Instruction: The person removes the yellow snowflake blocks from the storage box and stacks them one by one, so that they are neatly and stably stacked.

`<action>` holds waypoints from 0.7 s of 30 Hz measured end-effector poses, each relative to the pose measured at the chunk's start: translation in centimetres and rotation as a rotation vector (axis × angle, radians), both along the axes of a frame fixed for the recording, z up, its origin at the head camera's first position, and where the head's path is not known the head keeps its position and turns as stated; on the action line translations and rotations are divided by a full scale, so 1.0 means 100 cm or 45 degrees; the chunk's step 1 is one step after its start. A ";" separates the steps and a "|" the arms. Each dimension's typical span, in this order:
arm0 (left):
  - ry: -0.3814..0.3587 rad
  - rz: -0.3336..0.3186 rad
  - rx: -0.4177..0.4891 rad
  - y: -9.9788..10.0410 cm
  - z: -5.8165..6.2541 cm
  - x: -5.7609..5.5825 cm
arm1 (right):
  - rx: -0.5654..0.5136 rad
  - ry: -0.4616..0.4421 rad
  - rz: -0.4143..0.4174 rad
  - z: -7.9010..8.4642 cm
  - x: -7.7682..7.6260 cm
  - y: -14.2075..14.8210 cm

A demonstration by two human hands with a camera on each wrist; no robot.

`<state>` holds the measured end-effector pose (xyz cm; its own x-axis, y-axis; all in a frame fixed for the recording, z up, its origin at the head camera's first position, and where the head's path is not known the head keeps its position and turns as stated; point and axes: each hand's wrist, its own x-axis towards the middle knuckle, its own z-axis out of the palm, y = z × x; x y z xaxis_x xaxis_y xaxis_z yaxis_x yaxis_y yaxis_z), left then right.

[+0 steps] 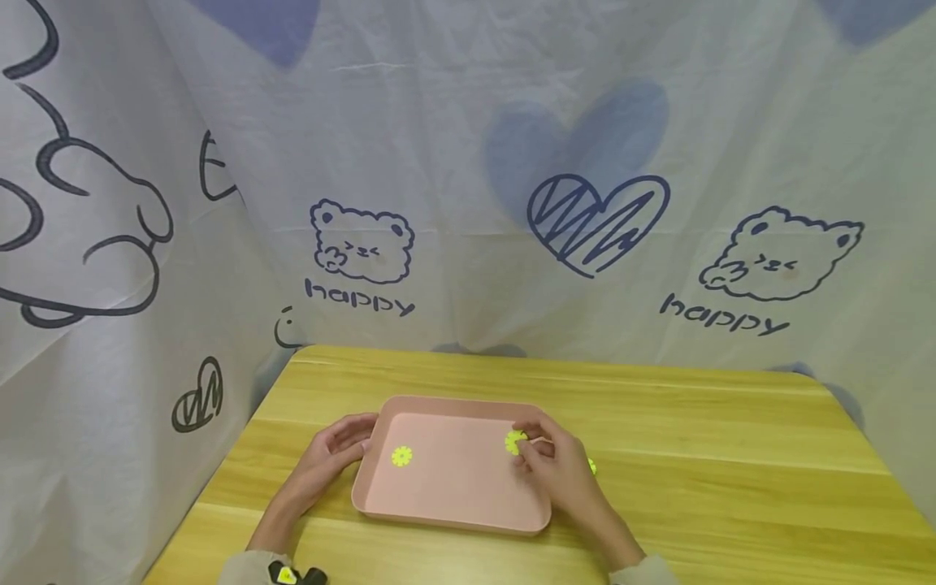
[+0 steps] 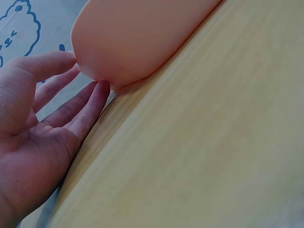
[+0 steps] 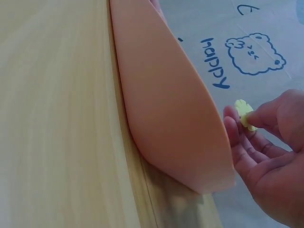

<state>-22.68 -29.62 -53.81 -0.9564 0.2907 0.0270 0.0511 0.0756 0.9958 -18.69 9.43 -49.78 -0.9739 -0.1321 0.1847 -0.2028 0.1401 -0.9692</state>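
Note:
A shallow pink tray (image 1: 453,479) with rounded corners lies on the table. Against its left side rests my left hand (image 1: 325,461); in the left wrist view the fingertips (image 2: 102,88) touch the tray's outer wall, the fingers fairly straight. Between thumb and fingers my right hand (image 1: 561,471) pinches a yellow flower-shaped piece (image 1: 515,441), held over the right part of the tray. The right wrist view shows this flower piece (image 3: 243,114) above the rim. Another yellow flower piece (image 1: 401,456) lies flat inside the tray at the left.
One more yellow piece (image 1: 592,466), partly hidden by my right hand, lies on the table right of the tray. A wooden table (image 1: 731,487) extends around the tray. Behind and to the left hangs a white curtain (image 1: 468,325) with drawn bears and hearts.

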 end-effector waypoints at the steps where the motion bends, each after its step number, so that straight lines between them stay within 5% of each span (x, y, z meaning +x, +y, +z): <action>1: -0.007 0.007 0.001 0.000 0.000 0.000 | -0.011 -0.013 -0.007 0.001 0.001 0.002; 16: 0.003 -0.003 -0.001 0.000 0.002 0.000 | -0.084 -0.025 0.024 0.007 0.013 0.037; 21: -0.008 0.004 0.014 0.000 0.000 0.000 | -0.005 0.022 -0.002 0.006 0.015 0.046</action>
<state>-22.70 -29.60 -53.76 -0.9574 0.2877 0.0238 0.0443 0.0650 0.9969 -17.14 14.01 -49.16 -0.9707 -0.1300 0.2022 -0.2195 0.1368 -0.9660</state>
